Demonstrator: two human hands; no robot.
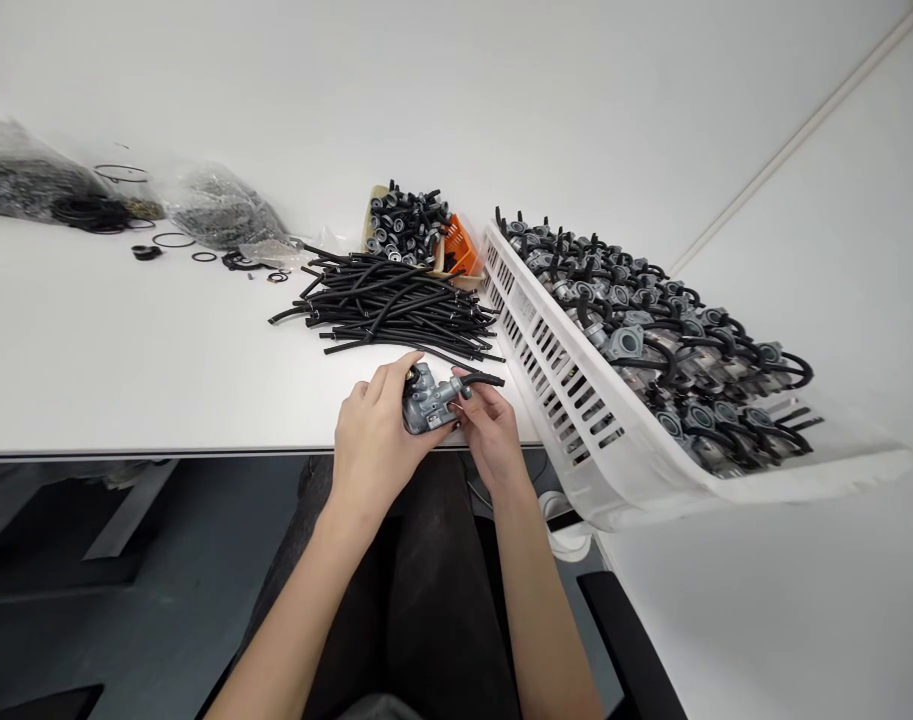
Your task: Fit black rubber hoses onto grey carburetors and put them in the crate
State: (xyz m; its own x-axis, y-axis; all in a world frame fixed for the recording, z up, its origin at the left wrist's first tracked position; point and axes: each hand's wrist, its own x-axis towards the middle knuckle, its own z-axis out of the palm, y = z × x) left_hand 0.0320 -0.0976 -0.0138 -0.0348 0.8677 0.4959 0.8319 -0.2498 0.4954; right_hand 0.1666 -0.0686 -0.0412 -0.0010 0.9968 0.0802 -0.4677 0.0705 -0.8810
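Note:
Just over the table's front edge, my left hand (377, 425) is closed around a grey metal carburetor (428, 400). My right hand (492, 430) is closed at the carburetor's right end, its fingers by the spot where a short black rubber hose (482, 379) sticks out to the right. I cannot tell whether those fingers pinch the hose or the metal body. Beyond my hands lies a loose pile of black rubber hoses (396, 305) on the white table.
On the right, a white slotted crate (553, 370) holds several carburetors with hoses. Behind the hose pile stand a cream bin (369, 225) of small metal-and-black parts and an orange basket (462, 245). Plastic bags of parts (220, 205) and black rings (173, 240) lie at the back left.

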